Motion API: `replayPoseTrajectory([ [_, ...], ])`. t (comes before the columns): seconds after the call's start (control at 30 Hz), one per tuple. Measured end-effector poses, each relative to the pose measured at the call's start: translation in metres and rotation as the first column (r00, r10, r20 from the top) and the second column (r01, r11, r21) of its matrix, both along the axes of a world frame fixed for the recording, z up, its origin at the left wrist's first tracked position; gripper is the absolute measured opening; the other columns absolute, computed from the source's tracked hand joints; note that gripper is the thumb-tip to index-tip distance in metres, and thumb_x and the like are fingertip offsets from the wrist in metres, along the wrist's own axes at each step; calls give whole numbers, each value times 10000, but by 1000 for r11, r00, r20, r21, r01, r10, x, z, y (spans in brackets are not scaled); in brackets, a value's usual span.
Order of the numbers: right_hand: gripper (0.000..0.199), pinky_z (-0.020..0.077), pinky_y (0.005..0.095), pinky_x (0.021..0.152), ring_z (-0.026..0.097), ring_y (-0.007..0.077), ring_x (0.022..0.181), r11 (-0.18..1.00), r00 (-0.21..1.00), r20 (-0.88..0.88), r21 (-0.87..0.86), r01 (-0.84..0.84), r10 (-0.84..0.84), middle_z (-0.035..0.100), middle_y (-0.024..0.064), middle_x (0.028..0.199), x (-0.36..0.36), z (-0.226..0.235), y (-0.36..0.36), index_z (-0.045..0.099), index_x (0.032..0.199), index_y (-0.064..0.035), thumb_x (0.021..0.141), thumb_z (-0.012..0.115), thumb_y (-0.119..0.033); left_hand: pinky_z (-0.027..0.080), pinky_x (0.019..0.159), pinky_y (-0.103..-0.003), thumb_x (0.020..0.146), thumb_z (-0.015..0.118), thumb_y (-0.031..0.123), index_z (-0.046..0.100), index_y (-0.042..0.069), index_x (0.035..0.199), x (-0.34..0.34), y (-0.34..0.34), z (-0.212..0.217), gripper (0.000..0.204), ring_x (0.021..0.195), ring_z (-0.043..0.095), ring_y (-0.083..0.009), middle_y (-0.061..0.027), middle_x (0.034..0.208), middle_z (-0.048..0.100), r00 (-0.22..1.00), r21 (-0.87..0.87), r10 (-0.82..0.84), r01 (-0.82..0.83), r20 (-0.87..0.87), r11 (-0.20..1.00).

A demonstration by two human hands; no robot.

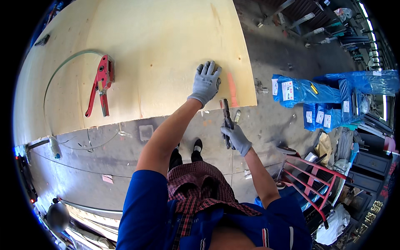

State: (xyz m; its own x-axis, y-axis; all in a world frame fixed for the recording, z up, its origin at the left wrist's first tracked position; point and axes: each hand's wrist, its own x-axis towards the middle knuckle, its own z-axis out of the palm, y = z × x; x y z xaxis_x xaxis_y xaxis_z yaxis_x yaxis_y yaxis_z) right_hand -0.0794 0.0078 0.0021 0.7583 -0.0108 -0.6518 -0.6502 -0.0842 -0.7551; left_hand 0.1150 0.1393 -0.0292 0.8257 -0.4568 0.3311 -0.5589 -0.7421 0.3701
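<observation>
My gloved left hand [205, 84] lies on a large pale plywood sheet [158, 41] near its right front corner, fingers stretched forward, holding nothing. Just off the sheet's front edge, my gloved right hand [238, 137] is closed around a dark hammer-like tool [227, 121]. The tool's metal head points away from me, close to the edge; its exact kind is hard to make out. A reddish-orange mark [232, 89] runs along the wood to the right of my left hand. Further left on the sheet rests a red strapping tool [102, 79] with two handles, beside a curved green strap [58, 68].
Blue-wrapped packages [308, 91] with white labels are stacked at the right. A red metal cart frame [310, 183] stands at the lower right. Loose strap [96, 146] hangs by the sheet's front edge above the concrete floor [146, 154]. Long boards [89, 218] lie at the lower left.
</observation>
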Motion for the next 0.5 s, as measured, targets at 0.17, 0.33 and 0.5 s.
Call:
replayPoseTrajectory([
  [0.17,186,463,452,590,591,334,699,730,971,154,-682,-28,181,619,136,788,-8,-55,-4,508,951,-91,851,561,-238,258,1071,-466,885,502,236,486,116,1277,3,4,2,410,1273,399,-345,-189,1370,420,1000,-18,7,-6,14,1000],
  [0.33,253,468,505,620,604,407,753,641,852,450,-743,192,267,621,192,858,19,-131,-18,508,1037,-69,831,564,-205,247,1077,-463,897,492,247,481,119,1282,1,-1,4,406,1289,374,-340,-190,1386,398,1000,42,-6,6,3,999],
  [0.5,228,458,394,573,589,278,679,919,831,544,-257,300,-119,596,128,790,12,-165,33,536,1040,-35,855,562,-167,248,1076,-464,902,482,254,487,110,1277,-1,-4,0,401,1284,378,-339,-190,1374,412,1000,89,-14,13,12,996],
])
